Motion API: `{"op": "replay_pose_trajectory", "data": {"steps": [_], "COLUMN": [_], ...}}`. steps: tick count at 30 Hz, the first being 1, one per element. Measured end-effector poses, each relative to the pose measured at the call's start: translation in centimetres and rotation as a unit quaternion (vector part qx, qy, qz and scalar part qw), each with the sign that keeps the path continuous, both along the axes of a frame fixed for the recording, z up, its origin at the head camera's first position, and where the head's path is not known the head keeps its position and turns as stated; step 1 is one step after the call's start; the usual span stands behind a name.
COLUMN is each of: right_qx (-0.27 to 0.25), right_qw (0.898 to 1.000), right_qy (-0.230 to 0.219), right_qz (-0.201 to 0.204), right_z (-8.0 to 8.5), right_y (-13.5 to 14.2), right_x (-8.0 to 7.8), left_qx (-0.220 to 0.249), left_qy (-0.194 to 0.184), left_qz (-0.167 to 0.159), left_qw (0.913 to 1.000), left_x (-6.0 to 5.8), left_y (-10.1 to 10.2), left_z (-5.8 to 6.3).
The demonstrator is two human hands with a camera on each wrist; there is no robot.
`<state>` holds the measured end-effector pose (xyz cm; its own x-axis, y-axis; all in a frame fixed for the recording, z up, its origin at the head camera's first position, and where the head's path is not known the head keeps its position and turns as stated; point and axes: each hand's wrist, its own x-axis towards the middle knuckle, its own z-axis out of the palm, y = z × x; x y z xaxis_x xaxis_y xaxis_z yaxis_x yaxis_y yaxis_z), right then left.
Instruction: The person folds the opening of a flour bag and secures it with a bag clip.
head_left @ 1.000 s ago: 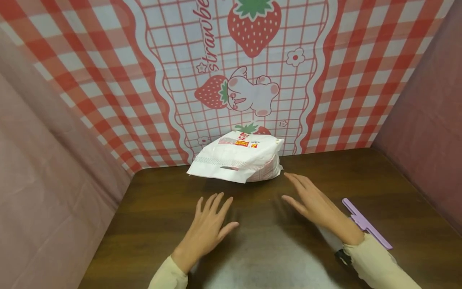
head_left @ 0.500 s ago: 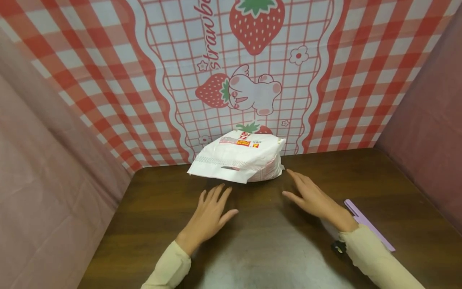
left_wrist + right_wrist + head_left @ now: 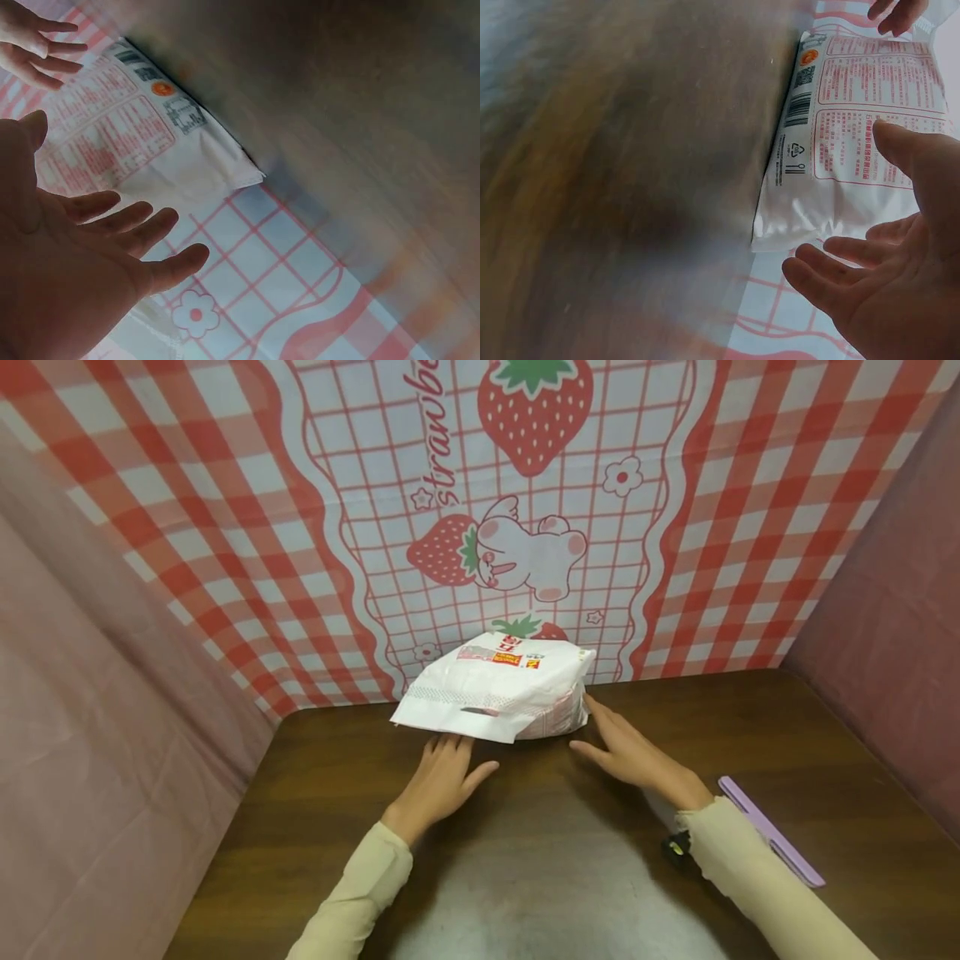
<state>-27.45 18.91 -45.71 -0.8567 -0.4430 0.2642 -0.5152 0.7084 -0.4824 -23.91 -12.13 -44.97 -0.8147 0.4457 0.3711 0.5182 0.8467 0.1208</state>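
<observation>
A white printed bag (image 3: 517, 685) with a handle slot leans against the back cloth on the table. My left hand (image 3: 441, 785) reaches to its front edge with fairly straight fingers, their tips hidden under that edge in the head view. At the bag's right end is my right hand (image 3: 637, 758), thumb spread and fingers extended along the side. The left wrist view shows my left hand (image 3: 82, 255) spread before the printed back of the bag (image 3: 112, 127). In the right wrist view the fingers of my right hand (image 3: 900, 277) lie near the bag's lower corner; contact is unclear.
A purple clip-like strip (image 3: 772, 831) lies on the brown table (image 3: 525, 868), partly behind the right sleeve. The strawberry-patterned cloth (image 3: 675, 527) stands along the table's back edge. Pink cloth walls (image 3: 112, 693) close in both sides.
Both hands have moved forward to the bag. The left fingertips have gone under its front edge, and the right hand has come to its right end. The bag has barely moved.
</observation>
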Motion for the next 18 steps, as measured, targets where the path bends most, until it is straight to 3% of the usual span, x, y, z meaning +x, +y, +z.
{"op": "replay_pose_trajectory", "data": {"steps": [10,18], "right_qx": [-0.013,-0.061], "right_qw": [0.999,0.998], "right_qy": [-0.037,-0.026], "right_qz": [-0.001,0.009], "right_z": [-0.3,-0.9], "right_y": [-1.0,-1.7], "right_x": [-0.7,-2.1], "left_qx": [0.057,0.107], "left_qy": [-0.015,-0.020], "left_qz": [-0.030,-0.066], "left_qw": [0.9978,0.9919], "left_x": [-1.8,-3.0], "left_y": [0.0,0.5], "left_z": [-0.3,-0.4]}}
